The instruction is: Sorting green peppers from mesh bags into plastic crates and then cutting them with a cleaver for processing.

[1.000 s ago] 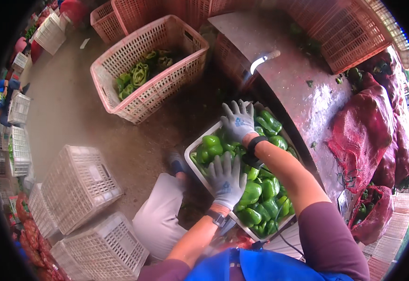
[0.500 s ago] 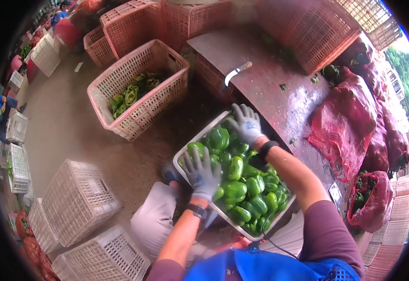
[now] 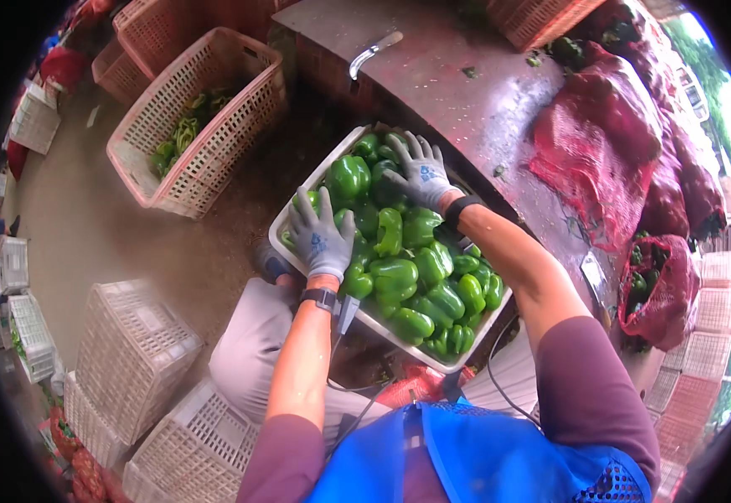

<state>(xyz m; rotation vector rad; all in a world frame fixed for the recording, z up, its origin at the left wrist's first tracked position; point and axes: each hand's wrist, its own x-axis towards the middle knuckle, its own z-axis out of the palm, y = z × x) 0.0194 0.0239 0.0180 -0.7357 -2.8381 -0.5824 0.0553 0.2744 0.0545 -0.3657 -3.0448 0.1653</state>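
A white crate [image 3: 457, 362] full of glossy green bell peppers [image 3: 395, 281] is in front of my lap, tilted in the view. Gloved in grey, my left hand [image 3: 321, 241] lies with spread fingers on the peppers by the crate's left side. My right hand [image 3: 422, 174], in a matching glove, rests with fingers apart on the peppers near the far right rim. Neither hand grips a pepper. A curved knife [image 3: 374, 55] with a pale handle lies at the edge of the table beyond the crate.
A pink crate [image 3: 244, 126] with some peppers stands at the far left. White crates [image 3: 135, 352] are stacked at the near left. Red mesh sacks [image 3: 596, 134] fill the table [image 3: 466, 101] on the right, and an open sack of peppers [image 3: 658, 289] sits nearer.
The view has shifted, so the surroundings sit higher and further left. Both hands stay spread on the peppers, with the left fingers a little straighter and closer together.
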